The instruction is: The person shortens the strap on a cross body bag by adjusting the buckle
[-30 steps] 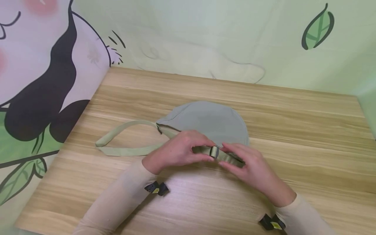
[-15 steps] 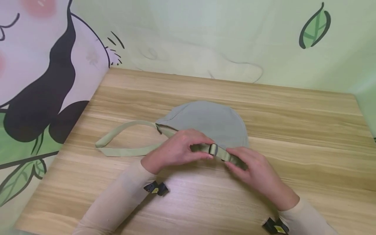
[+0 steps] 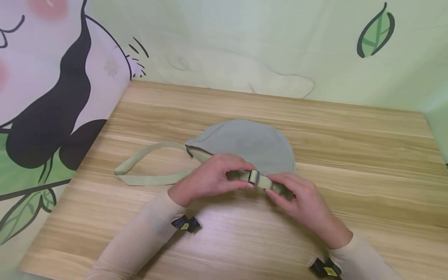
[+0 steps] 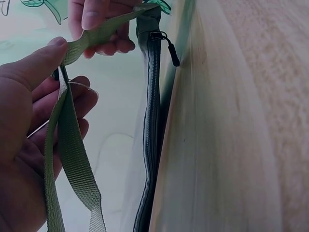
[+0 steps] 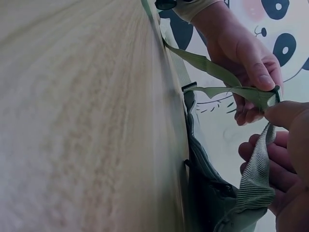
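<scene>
So nearest you've got pale, slightly wrinkled sleeves, then your hands. Your left hand's grip is pinching a flat, ribbed green webbing strap right by the dark slider buckle, and your right hand's grip pinches the same strap just right of it. The rest of the strap loops out on the table to your left. Just past your hands lies the half-moon, grey-green fabric bag, zipper along one edge. Streaky wood-grain table, then a pale green wall with panda art.
</scene>
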Demonstrator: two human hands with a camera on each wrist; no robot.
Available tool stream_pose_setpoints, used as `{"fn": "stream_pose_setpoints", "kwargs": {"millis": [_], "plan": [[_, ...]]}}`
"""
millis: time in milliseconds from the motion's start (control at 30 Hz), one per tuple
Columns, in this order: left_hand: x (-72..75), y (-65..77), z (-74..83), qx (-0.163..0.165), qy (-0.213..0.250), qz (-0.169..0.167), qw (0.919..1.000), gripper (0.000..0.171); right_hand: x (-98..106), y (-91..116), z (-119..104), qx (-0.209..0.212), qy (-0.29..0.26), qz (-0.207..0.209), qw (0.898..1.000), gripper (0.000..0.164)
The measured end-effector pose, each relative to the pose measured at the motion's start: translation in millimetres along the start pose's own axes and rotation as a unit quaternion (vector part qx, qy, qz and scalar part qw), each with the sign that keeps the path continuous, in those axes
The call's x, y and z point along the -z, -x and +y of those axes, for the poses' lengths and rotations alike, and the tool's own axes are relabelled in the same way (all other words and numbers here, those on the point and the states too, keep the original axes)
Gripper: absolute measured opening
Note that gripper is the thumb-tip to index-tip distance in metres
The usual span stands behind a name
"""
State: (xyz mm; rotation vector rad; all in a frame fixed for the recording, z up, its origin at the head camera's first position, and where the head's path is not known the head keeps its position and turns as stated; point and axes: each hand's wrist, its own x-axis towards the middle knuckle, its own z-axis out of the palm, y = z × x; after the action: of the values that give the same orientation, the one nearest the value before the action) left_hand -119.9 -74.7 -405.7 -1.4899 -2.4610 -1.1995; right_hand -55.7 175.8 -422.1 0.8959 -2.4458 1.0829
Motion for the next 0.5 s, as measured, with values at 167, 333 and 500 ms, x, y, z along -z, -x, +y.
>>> {"fn": "stream_pose_setpoints", "kwargs": {"millis": [167,333,500], "plan": [[-0.2,-1.5,-0.5,0.001,0.007,0.002,1.0000,0.037,-3,-1,0,0.013,-0.026,0.033,0.999,0.036],[-1.2,-3.2,-0.5,-0.001,0.020,0.005,0.9998,0.036,-6,-6,-1,0.037,-0.046,0.063,0.996,0.035],[-0.8,-4.6,0.8,0.006,0.016,-0.006,0.9998,0.036,-8,-10,-3,0.046,-0.052,0.070,0.995,0.037]]}}
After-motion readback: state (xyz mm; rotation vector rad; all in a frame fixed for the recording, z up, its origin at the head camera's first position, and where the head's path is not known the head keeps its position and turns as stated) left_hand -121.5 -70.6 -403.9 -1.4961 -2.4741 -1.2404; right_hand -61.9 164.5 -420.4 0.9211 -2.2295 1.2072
